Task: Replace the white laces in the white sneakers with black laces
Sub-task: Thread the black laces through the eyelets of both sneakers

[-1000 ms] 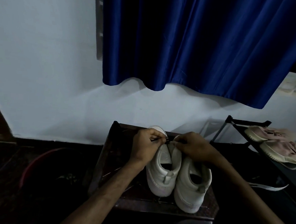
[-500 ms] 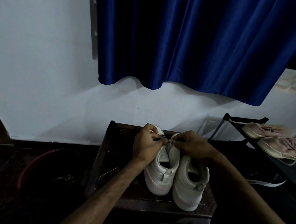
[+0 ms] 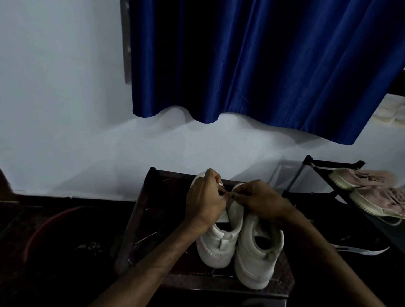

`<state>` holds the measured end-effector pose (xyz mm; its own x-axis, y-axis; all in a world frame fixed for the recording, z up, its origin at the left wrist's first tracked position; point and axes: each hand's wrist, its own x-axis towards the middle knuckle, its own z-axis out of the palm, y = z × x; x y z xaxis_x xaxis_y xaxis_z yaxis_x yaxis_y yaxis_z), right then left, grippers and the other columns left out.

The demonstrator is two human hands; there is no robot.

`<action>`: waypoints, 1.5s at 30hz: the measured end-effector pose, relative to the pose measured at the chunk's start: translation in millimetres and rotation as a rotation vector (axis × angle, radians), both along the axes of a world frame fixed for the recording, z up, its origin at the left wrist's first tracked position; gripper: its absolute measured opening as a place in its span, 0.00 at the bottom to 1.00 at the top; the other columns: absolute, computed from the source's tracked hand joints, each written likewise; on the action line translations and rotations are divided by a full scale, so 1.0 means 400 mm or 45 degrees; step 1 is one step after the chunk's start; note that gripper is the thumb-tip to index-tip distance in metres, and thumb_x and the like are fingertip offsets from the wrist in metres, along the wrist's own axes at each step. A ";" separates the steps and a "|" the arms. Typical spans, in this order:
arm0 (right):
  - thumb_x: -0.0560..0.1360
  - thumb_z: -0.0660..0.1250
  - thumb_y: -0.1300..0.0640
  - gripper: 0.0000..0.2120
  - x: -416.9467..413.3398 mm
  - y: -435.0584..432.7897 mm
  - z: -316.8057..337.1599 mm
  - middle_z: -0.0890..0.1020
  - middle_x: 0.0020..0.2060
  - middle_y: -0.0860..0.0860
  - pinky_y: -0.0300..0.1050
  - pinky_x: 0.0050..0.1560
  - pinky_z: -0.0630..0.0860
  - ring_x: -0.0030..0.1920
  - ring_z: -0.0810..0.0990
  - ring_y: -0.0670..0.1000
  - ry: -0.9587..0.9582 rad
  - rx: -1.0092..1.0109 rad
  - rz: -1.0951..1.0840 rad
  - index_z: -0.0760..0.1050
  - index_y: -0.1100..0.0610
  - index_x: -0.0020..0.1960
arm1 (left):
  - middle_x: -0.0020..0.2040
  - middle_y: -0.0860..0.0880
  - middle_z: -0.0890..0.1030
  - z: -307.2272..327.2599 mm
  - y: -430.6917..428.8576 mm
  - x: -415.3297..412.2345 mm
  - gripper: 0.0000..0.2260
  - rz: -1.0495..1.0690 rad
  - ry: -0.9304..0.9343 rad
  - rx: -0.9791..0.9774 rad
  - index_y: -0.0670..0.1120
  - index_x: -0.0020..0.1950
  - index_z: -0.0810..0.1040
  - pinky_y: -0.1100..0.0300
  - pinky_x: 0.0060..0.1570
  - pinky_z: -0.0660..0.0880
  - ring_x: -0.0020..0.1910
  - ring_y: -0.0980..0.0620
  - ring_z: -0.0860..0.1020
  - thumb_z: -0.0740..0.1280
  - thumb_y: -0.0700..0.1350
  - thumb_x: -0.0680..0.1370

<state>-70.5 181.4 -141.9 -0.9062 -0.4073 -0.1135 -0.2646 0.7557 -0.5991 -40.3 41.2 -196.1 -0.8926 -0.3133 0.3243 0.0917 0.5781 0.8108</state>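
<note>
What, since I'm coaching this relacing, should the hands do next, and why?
Probably draw the lace gently through: the left hand and right hand both pinch it over the front of the left sneaker, almost touching.

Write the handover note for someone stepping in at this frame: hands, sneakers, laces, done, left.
Left hand and right hand: both pinch a thin lace, seemingly dark, over the left-side sneaker.
Both sneakers stand heels toward the camera on the dark stool; the right-side sneaker sits beside it.
Done: unclear, hands hide the eyelets.
Left: finish threading this sneaker, then check the other.
</note>
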 end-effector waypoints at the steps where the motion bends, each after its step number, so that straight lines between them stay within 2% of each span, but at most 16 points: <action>1: 0.76 0.67 0.56 0.07 0.007 -0.004 0.008 0.85 0.40 0.56 0.52 0.47 0.78 0.40 0.80 0.49 -0.007 -0.005 -0.012 0.84 0.56 0.46 | 0.44 0.51 0.83 0.003 0.002 0.000 0.17 -0.004 0.003 0.008 0.51 0.44 0.66 0.58 0.39 0.69 0.46 0.50 0.79 0.76 0.48 0.69; 3: 0.76 0.68 0.59 0.08 0.012 -0.008 0.016 0.84 0.36 0.53 0.48 0.41 0.77 0.36 0.78 0.48 -0.056 -0.058 -0.079 0.84 0.55 0.41 | 0.41 0.51 0.82 0.008 0.000 0.003 0.19 -0.012 -0.004 0.044 0.53 0.39 0.65 0.58 0.38 0.67 0.44 0.50 0.78 0.77 0.48 0.68; 6: 0.75 0.64 0.67 0.18 0.025 -0.016 0.017 0.79 0.25 0.48 0.40 0.32 0.72 0.28 0.74 0.45 -0.204 -0.157 -0.171 0.81 0.54 0.29 | 0.33 0.53 0.79 0.011 -0.028 0.001 0.19 -0.018 -0.095 0.094 0.52 0.35 0.65 0.58 0.35 0.69 0.37 0.49 0.78 0.77 0.45 0.64; 9: 0.74 0.62 0.71 0.15 0.041 -0.030 0.016 0.84 0.33 0.53 0.42 0.42 0.81 0.35 0.82 0.48 -0.232 -0.214 -0.142 0.83 0.58 0.38 | 0.30 0.51 0.78 0.017 -0.076 0.002 0.15 -0.097 -0.166 0.185 0.54 0.35 0.71 0.47 0.40 0.79 0.35 0.42 0.80 0.77 0.49 0.58; 11: 0.73 0.63 0.74 0.14 0.051 -0.047 0.015 0.83 0.33 0.57 0.40 0.42 0.82 0.33 0.83 0.48 -0.201 -0.203 -0.054 0.82 0.60 0.38 | 0.30 0.49 0.80 0.018 -0.099 0.009 0.17 -0.138 -0.174 0.242 0.54 0.35 0.74 0.44 0.41 0.80 0.32 0.45 0.79 0.76 0.54 0.53; 14: 0.66 0.73 0.68 0.08 0.047 -0.070 0.004 0.85 0.34 0.55 0.46 0.45 0.82 0.36 0.84 0.48 0.010 0.032 -0.057 0.82 0.56 0.35 | 0.32 0.50 0.84 0.020 -0.106 0.026 0.16 -0.156 -0.152 0.170 0.49 0.36 0.74 0.46 0.44 0.79 0.36 0.48 0.82 0.79 0.50 0.58; 17: 0.65 0.69 0.66 0.07 0.050 -0.078 -0.009 0.85 0.35 0.55 0.50 0.44 0.82 0.38 0.85 0.53 0.130 0.111 -0.025 0.80 0.56 0.35 | 0.34 0.52 0.84 0.018 -0.103 0.036 0.13 -0.142 -0.097 0.125 0.50 0.39 0.73 0.49 0.45 0.78 0.38 0.52 0.82 0.77 0.46 0.68; 20: 0.68 0.66 0.60 0.04 0.058 -0.077 -0.009 0.82 0.36 0.51 0.42 0.36 0.69 0.39 0.80 0.54 0.331 0.227 0.033 0.74 0.52 0.36 | 0.39 0.54 0.84 0.017 -0.097 0.059 0.15 -0.158 -0.075 0.161 0.53 0.45 0.74 0.53 0.47 0.78 0.42 0.56 0.82 0.72 0.60 0.68; 22: 0.69 0.65 0.58 0.02 0.055 -0.074 -0.013 0.83 0.40 0.52 0.41 0.37 0.65 0.43 0.79 0.55 0.407 0.230 0.064 0.75 0.53 0.41 | 0.41 0.57 0.84 0.011 -0.094 0.074 0.19 -0.224 -0.069 0.161 0.54 0.48 0.73 0.55 0.48 0.77 0.44 0.59 0.82 0.71 0.64 0.66; 27: 0.71 0.61 0.46 0.13 0.048 -0.038 0.016 0.83 0.42 0.51 0.45 0.42 0.75 0.45 0.81 0.55 0.411 0.282 0.107 0.78 0.52 0.47 | 0.40 0.57 0.85 0.004 -0.106 0.082 0.11 -0.188 0.008 0.219 0.51 0.47 0.75 0.61 0.48 0.75 0.43 0.61 0.82 0.75 0.43 0.71; 31: 0.73 0.66 0.50 0.05 0.056 0.046 0.125 0.82 0.45 0.50 0.49 0.51 0.77 0.47 0.79 0.50 0.177 0.494 0.248 0.78 0.49 0.42 | 0.40 0.56 0.85 0.004 -0.102 0.089 0.11 -0.187 0.044 0.218 0.49 0.46 0.75 0.70 0.45 0.73 0.43 0.63 0.81 0.75 0.41 0.71; 35: 0.78 0.65 0.47 0.11 0.055 0.050 0.157 0.80 0.54 0.49 0.43 0.55 0.72 0.56 0.77 0.50 0.163 0.684 0.321 0.80 0.50 0.56 | 0.41 0.55 0.84 0.002 -0.103 0.091 0.10 -0.192 0.063 0.189 0.48 0.47 0.74 0.71 0.44 0.72 0.44 0.62 0.81 0.74 0.41 0.72; 37: 0.79 0.62 0.45 0.15 0.049 0.010 0.118 0.80 0.56 0.52 0.46 0.57 0.73 0.58 0.77 0.53 0.236 0.620 0.352 0.79 0.53 0.58 | 0.41 0.55 0.84 -0.001 -0.104 0.089 0.10 -0.204 0.076 0.149 0.48 0.47 0.74 0.67 0.47 0.74 0.44 0.62 0.81 0.74 0.41 0.72; 40: 0.78 0.64 0.44 0.15 0.042 -0.059 0.043 0.80 0.53 0.54 0.46 0.50 0.72 0.55 0.78 0.55 0.287 0.539 0.361 0.77 0.56 0.53 | 0.43 0.55 0.83 -0.008 -0.109 0.087 0.11 -0.212 0.081 0.109 0.50 0.47 0.74 0.58 0.50 0.77 0.46 0.60 0.81 0.74 0.42 0.71; 43: 0.74 0.69 0.45 0.13 0.034 -0.077 0.005 0.81 0.49 0.53 0.44 0.43 0.68 0.51 0.79 0.55 0.360 0.423 0.258 0.74 0.55 0.48 | 0.44 0.55 0.83 -0.007 -0.110 0.088 0.10 -0.207 0.070 0.131 0.50 0.47 0.74 0.58 0.50 0.77 0.48 0.60 0.81 0.74 0.43 0.72; 45: 0.71 0.73 0.47 0.16 0.035 -0.064 0.008 0.81 0.48 0.51 0.44 0.42 0.69 0.50 0.79 0.53 0.404 0.297 0.173 0.74 0.55 0.50 | 0.44 0.55 0.82 -0.004 -0.107 0.088 0.10 -0.209 0.064 0.140 0.49 0.47 0.74 0.61 0.49 0.76 0.48 0.60 0.81 0.74 0.43 0.72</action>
<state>-56.4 155.7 -138.6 -0.8509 -0.5219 0.0595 -0.5152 0.8071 -0.2885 -5.0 -1.6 -197.7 -0.9181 -0.2008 0.3417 0.2194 0.4604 0.8602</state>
